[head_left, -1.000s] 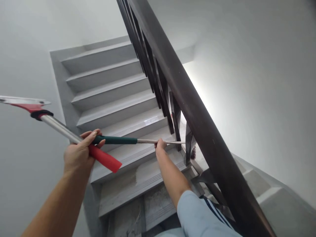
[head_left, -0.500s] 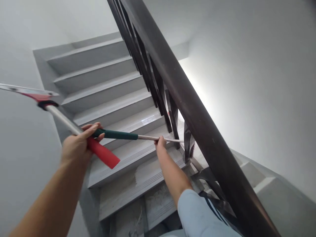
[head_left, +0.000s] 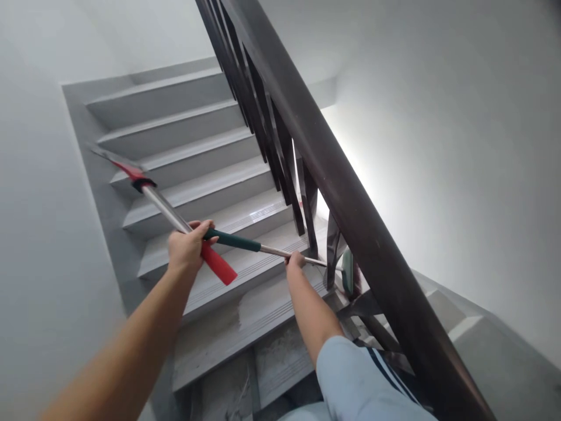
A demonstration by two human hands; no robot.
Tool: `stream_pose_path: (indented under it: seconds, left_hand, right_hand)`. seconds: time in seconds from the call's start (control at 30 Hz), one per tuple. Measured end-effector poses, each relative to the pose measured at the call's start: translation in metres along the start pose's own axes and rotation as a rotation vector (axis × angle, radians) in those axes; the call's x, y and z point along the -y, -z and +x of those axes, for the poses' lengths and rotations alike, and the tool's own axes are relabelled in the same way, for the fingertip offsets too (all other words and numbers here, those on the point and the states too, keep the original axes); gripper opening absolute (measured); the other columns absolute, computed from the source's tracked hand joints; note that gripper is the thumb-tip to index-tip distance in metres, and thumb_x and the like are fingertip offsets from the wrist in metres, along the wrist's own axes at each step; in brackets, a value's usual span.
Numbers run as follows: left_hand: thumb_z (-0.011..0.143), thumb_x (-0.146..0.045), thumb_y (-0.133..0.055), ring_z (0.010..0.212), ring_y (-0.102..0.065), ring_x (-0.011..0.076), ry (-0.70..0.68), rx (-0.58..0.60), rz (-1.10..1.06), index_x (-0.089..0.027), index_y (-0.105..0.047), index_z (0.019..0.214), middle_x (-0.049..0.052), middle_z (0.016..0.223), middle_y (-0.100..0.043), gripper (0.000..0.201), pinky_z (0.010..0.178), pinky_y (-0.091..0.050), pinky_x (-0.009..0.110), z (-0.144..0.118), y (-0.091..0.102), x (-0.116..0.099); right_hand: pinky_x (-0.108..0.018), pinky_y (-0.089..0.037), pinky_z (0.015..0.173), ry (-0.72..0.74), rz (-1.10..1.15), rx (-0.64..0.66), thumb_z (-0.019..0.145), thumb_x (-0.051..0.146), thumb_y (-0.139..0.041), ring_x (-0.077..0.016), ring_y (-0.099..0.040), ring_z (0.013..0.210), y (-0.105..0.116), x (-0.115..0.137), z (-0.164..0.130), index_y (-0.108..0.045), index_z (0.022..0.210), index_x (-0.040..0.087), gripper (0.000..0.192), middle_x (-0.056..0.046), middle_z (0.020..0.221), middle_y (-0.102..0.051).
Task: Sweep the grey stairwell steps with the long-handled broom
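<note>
My left hand (head_left: 188,248) grips two handles at once: a metal pole with a red grip (head_left: 218,265) that ends in a flat red-and-silver scraper head (head_left: 117,162) up to the left, and the green grip (head_left: 232,240) of a broom. My right hand (head_left: 295,261) holds the broom's thin metal shaft (head_left: 274,251) further along. The shaft passes between the dark balusters (head_left: 307,204). The broom's green head (head_left: 348,272) shows just beyond them, partly hidden.
Grey stair treads (head_left: 193,158) rise ahead and to the left. A dark wooden handrail (head_left: 333,175) runs diagonally across the view. White walls close in on the left and right. A lower flight of steps (head_left: 464,333) lies at the right, beyond the rail. Dust marks the nearest tread.
My left hand has moved right and slightly down with both handles. The scraper head swung right, over the steps. The broom head has come into view beyond the balusters.
</note>
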State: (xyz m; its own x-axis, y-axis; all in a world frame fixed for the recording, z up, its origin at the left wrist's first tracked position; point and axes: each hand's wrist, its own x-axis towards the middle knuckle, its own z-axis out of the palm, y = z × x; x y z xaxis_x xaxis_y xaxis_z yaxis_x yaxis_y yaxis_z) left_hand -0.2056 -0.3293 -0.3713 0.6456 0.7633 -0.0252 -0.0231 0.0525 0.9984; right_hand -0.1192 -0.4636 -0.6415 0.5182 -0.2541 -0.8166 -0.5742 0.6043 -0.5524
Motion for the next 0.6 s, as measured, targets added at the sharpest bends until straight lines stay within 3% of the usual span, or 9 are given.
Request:
stream_pose_path:
  seconds: [0.07, 0.17, 0.37, 0.47, 0.6]
  left_hand:
    - [0.064, -0.007, -0.073, 0.067, -0.065, 0.0129, 0.077, 0.029, -0.043, -0.011, -0.06, 0.074, 0.006, 0.076, -0.066, 0.017, 0.045, -0.055, 0.015, 0.004, -0.008, 0.0]
    - [0.066, -0.01, -0.075, 0.066, -0.064, 0.0115, -0.006, 0.084, -0.033, -0.011, -0.064, 0.077, 0.005, 0.078, -0.067, 0.016, 0.046, -0.055, 0.013, -0.006, -0.007, -0.015]
    - [0.069, -0.018, -0.079, 0.078, -0.066, 0.0134, -0.119, 0.087, 0.028, -0.017, -0.067, 0.082, 0.002, 0.088, -0.07, 0.017, 0.049, -0.057, 0.012, -0.053, 0.02, -0.045]
    - [0.067, -0.021, -0.081, 0.08, -0.067, 0.0143, -0.199, 0.077, 0.036, -0.018, -0.066, 0.081, 0.002, 0.087, -0.07, 0.021, 0.049, -0.056, 0.012, -0.062, 0.031, -0.047]
    - [0.062, -0.018, -0.081, 0.072, -0.066, 0.0142, -0.156, 0.078, 0.054, -0.016, -0.066, 0.081, 0.004, 0.084, -0.07, 0.024, 0.045, -0.055, 0.013, -0.056, 0.033, -0.036]
  right_hand:
    - [-0.019, -0.032, 0.027, -0.034, 0.018, 0.018, 0.08, 0.013, -0.043, -0.0117, -0.045, 0.032, 0.003, 0.001, 0.001, -0.048, 0.069, 0.019, 0.013, 0.004, 0.04, -0.045]
    - [-0.018, -0.034, 0.03, -0.024, 0.06, 0.102, 0.081, 0.014, -0.043, -0.0103, -0.046, 0.034, -0.002, 0.004, -0.005, -0.045, 0.066, 0.02, 0.016, 0.004, 0.042, -0.046]
    - [-0.018, -0.038, 0.037, 0.072, 0.283, 0.325, 0.083, 0.017, -0.045, -0.0081, -0.046, 0.038, -0.021, 0.024, -0.022, -0.037, 0.066, 0.023, 0.019, 0.008, 0.046, -0.041]
    - [-0.019, -0.039, 0.037, 0.099, 0.276, 0.316, 0.084, 0.019, -0.046, -0.0086, -0.046, 0.038, -0.019, 0.023, -0.027, -0.038, 0.067, 0.023, 0.019, 0.008, 0.047, -0.043]
    - [-0.019, -0.037, 0.034, 0.063, 0.129, 0.178, 0.084, 0.019, -0.046, -0.0102, -0.047, 0.037, -0.002, 0.005, -0.024, -0.041, 0.066, 0.022, 0.018, 0.006, 0.044, -0.043]
